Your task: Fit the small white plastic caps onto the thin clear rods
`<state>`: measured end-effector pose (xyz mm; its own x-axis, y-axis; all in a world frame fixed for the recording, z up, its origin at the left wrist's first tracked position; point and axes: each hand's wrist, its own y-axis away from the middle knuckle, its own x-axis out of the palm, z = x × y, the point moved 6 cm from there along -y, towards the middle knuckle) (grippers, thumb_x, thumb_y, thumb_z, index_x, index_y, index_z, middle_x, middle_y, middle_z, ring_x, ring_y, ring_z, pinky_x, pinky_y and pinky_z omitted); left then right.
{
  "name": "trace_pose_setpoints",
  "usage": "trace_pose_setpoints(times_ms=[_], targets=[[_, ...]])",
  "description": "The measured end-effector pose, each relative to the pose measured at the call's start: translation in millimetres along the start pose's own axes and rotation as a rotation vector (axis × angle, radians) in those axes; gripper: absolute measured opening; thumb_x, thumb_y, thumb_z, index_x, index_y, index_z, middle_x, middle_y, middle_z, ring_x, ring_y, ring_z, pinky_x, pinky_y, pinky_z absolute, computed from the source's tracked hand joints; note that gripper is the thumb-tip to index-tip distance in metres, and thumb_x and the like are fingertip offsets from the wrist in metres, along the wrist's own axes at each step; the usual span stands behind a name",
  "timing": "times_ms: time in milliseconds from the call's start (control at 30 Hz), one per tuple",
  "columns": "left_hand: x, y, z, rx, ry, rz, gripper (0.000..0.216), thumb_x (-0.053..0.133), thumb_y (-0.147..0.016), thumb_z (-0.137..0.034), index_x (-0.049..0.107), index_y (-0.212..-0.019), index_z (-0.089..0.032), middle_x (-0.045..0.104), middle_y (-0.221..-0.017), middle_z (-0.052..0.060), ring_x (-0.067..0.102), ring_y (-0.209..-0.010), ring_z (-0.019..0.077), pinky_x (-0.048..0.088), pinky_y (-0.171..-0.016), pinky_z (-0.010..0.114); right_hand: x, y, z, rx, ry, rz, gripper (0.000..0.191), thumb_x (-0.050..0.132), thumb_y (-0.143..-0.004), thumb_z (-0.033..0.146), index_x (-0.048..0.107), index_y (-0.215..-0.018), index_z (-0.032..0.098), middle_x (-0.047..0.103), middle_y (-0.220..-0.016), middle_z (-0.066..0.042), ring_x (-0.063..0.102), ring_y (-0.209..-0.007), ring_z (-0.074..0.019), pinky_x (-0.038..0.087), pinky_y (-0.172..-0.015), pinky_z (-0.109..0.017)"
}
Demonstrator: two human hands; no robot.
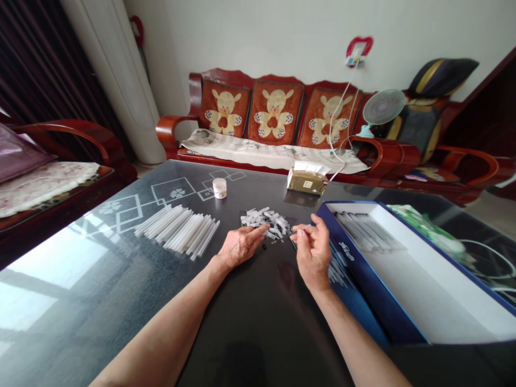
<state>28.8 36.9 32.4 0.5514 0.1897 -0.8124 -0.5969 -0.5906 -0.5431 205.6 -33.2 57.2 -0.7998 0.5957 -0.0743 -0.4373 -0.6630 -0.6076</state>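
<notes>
My left hand point(242, 246) lies low over the table with its fingers stretched out, the fingertips at the near edge of a heap of small white and black pieces point(264, 216). My right hand point(313, 252) is raised at the right side of that heap, thumb and fingers drawn together. A small dark thing shows at its fingertips, too small to name. To the left, a row of white plastic tubes point(177, 230), like pen barrels, lies side by side. One tiny black piece point(264, 247) sits apart, near my left fingers.
On the right stands a blue box point(403, 279) with white insides and thin pen-like sticks point(368, 232) at its far end. Farther back are a small white jar point(220, 188) and a tissue box point(307, 180). A green-white bag point(429, 228) lies beyond the blue box.
</notes>
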Motion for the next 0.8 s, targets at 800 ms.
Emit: trace_pose_setpoints(times_ms=[800], targets=[[-2.6, -2.5, -7.3, 0.016, 0.166, 0.021, 0.028, 0.041, -0.098, -0.03, 0.06, -0.115, -0.019, 0.068, -0.095, 0.005, 0.067, -0.087, 0.0158, 0.053, -0.077, 0.025, 8.8, 6.2, -24.0, 0.27, -0.091, 0.031, 0.028, 0.056, -0.087, 0.041, 0.066, -0.099, 0.018, 0.071, -0.094, -0.007, 0.068, -0.08, -0.0168, 0.057, -0.07, -0.031]])
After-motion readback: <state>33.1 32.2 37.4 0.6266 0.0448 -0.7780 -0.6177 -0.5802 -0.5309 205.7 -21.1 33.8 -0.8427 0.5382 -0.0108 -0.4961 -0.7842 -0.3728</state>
